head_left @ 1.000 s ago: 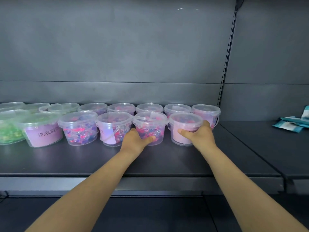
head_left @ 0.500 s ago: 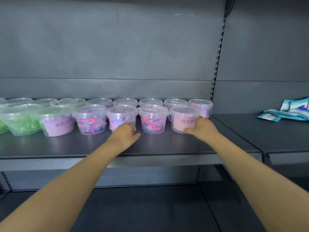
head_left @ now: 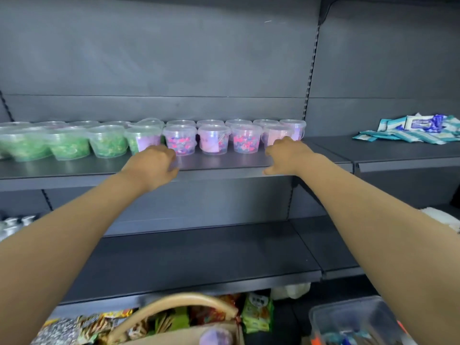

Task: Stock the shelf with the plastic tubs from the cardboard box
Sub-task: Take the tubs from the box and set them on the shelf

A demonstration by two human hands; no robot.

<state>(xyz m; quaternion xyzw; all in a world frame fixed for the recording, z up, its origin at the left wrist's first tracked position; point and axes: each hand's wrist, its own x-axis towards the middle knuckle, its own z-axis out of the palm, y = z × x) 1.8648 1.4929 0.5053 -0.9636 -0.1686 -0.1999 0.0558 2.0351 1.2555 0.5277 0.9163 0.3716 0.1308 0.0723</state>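
Note:
Two rows of clear plastic tubs stand on the grey shelf (head_left: 224, 161). The left tubs (head_left: 67, 145) hold green contents and the right ones (head_left: 245, 140) pink and blue. My left hand (head_left: 154, 166) hovers at the shelf's front edge, just in front of a pink tub (head_left: 179, 141), fingers loosely curled and holding nothing. My right hand (head_left: 286, 154) is near the rightmost front tub (head_left: 275, 134), also holding nothing. At the bottom edge the cardboard box (head_left: 174, 307) shows a curved flap, with a purple tub (head_left: 216, 336) inside.
Blue and white packets (head_left: 418, 130) lie on the neighbouring shelf to the right. A lower shelf (head_left: 199, 257) runs beneath my arms. Snack packets (head_left: 256, 312) sit at the bottom, and a clear plastic bin (head_left: 353, 324) at bottom right. An upright post (head_left: 311, 70) divides the bays.
Both hands have let go of the front tubs and drawn back to the shelf edge. The view has pulled away and down, revealing the lower shelf and the box.

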